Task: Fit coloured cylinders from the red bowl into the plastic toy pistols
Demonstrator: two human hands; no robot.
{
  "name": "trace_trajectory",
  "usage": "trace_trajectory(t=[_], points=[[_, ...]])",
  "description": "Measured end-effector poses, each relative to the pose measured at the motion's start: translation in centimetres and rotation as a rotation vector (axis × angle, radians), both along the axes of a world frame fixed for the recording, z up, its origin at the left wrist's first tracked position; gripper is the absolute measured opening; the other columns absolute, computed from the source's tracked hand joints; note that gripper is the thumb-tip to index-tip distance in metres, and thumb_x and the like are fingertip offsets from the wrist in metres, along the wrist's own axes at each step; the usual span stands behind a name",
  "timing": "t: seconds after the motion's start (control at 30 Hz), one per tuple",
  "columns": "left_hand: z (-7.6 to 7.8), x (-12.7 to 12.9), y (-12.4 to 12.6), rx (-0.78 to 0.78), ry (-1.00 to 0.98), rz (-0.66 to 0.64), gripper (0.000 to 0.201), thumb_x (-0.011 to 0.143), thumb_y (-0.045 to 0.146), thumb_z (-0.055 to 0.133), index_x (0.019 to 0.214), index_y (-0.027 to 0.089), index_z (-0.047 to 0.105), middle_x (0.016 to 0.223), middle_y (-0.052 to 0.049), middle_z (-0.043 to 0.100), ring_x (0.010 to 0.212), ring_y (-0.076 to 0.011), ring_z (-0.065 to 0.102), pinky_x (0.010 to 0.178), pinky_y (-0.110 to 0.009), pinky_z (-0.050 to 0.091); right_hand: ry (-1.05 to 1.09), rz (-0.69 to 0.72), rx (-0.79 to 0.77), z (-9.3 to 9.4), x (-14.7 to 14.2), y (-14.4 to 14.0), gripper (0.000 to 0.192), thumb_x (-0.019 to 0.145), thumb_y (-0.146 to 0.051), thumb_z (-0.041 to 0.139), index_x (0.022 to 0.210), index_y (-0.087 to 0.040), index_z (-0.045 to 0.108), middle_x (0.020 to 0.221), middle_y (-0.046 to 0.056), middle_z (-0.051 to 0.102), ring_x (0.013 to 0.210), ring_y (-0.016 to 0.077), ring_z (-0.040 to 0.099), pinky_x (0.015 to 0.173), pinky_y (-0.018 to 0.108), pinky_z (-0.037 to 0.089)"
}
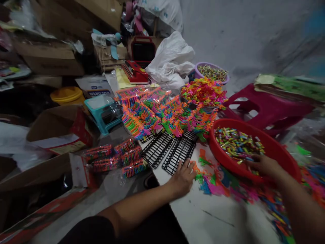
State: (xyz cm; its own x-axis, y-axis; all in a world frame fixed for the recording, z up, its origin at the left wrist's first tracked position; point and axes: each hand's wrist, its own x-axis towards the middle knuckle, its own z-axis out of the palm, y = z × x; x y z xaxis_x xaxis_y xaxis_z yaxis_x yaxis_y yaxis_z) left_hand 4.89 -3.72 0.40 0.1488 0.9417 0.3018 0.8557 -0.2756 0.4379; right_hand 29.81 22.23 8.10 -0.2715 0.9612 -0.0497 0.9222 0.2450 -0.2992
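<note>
Black racks [167, 150], toy rows [162, 113], purple tub [200, 67] beyond red basin [281, 152].

red basin [276, 149]: glossy plastic | black racks [167, 150]: matt | tabletop [215, 220]: smooth white | boxes [50, 57]: cardboard

Head view, person's own body only.

Left arm [142, 206]: bare along the forearm to the elbow; no watch, band or glove seen. A black sleeve [101, 230] (short, ending near the elbow) covers the upper arm at the bottom edge of the frame.

Left hand [183, 178]: bare, no rings visible, nails short and plain.

Right arm [299, 206]: bare as far as the frame shows; no sleeve in view, nothing worn at the wrist.

Right hand [262, 165]: bare, somewhat blurred; rings or marks cannot be told.
</note>
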Motion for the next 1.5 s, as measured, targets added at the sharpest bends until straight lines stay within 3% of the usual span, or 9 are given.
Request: trace_trajectory(t=[0.2,0.33,0.4,0.5,0.73,0.9,1.1,1.37,1.5], points=[[-0.2,-0.3,0.2,0.095,-0.151,-0.070,0.031,0.075,0.007,0.043,0.104,0.011,0.055,0.132,-0.016,0.039,0.130,-0.0258,0.015,0.103,-0.046,0.022,0.023,-0.136,0.134,5.0,2.3,-4.9,0.024,0.076,-0.034,0.050,0.054,-0.024,0.048,0.059,0.012,0.056,0.059,0.0229,0.055,0.052,0.035,0.035],[0.7,1.0,-0.6,0.067,-0.560,-0.008,0.027,0.079,0.016,0.044,0.102,0.016,0.058,0.123,-0.013,0.051,0.121,-0.0232,0.036,0.100,-0.043,0.029,0.470,-0.053,-0.114,3.1,0.0,-14.1,0.029,0.072,-0.052,0.048,0.072,-0.024,0.053,0.058,0.008,0.056,0.046,0.0178,0.052,0.041,0.031,0.037],[1.1,2.2,-1.0,-0.179,-0.923,0.074,0.029,0.082,0.030,0.042,0.101,0.017,0.059,0.113,-0.012,0.058,0.108,-0.0231,0.049,0.092,-0.042,0.038,0.534,0.057,-0.222,0.7,-2.3,-18.8,0.030,0.075,-0.049,0.046,0.083,-0.021,0.053,0.061,0.004,0.056,0.039,0.0146,0.048,0.038,0.029,0.039],[1.5,3.5,-1.4,-0.715,-1.312,0.026,0.054,0.080,0.054,0.032,0.094,0.010,0.060,0.085,-0.013,0.065,0.073,-0.0210,0.063,0.065,-0.036,0.050,0.546,0.364,-0.038,-2.4,-5.2,-23.9,0.016,0.079,-0.028,0.045,0.087,-0.020,0.055,0.080,0.007,0.058,0.066,0.0174,0.057,0.057,0.030,0.047],[3.4,2.4,-1.2,-1.521,-1.305,-0.313,0.067,0.068,0.070,0.037,0.087,0.010,0.061,0.070,-0.009,0.065,0.055,-0.0160,0.062,0.046,-0.023,0.045,0.114,0.580,0.111,-1.4,-5.7,-27.5,0.023,0.078,-0.010,0.049,0.098,-0.018,0.056,0.095,0.008,0.054,0.084,0.0186,0.047,0.072,0.031,0.043],[3.1,3.3,-1.7,-1.480,-1.095,-0.476,0.038,0.062,0.040,0.070,0.090,0.017,0.060,0.070,-0.002,0.066,0.046,-0.0081,0.056,0.045,-0.018,0.041,0.024,0.622,0.082,-1.0,-4.7,-28.2,0.020,0.080,-0.014,0.051,0.098,-0.017,0.056,0.094,0.007,0.054,0.081,0.0188,0.047,0.069,0.031,0.044],[1.8,3.9,-1.9,-1.384,-1.222,-0.444,0.028,0.067,0.034,0.067,0.086,0.014,0.061,0.068,-0.001,0.064,0.042,-0.0040,0.051,0.043,-0.015,0.038,0.330,0.476,0.182,-2.7,-1.9,-27.5,0.032,0.081,-0.005,0.040,0.107,-0.021,0.049,0.100,0.008,0.049,0.088,0.0176,0.049,0.074,0.034,0.047],[2.2,5.8,-2.3,-1.010,-1.783,-0.042,0.032,0.061,0.028,0.073,0.087,0.014,0.060,0.082,-0.004,0.064,0.071,-0.0113,0.061,0.061,-0.020,0.046,0.733,-0.100,0.025,-4.0,-3.1,-28.2,0.014,0.080,-0.023,0.048,0.080,-0.018,0.061,0.085,0.004,0.048,0.060,0.0116,0.053,0.052,0.025,0.050],[2.6,6.9,-2.2,-0.913,-1.892,0.032,0.030,0.061,0.022,0.073,0.085,0.011,0.060,0.080,-0.006,0.064,0.072,-0.0132,0.061,0.065,-0.021,0.047,0.788,-0.074,-0.078,-4.2,-5.3,-28.9,0.010,0.072,-0.020,0.055,0.074,-0.020,0.065,0.081,0.003,0.053,0.075,0.0159,0.055,0.069,0.030,0.049]])
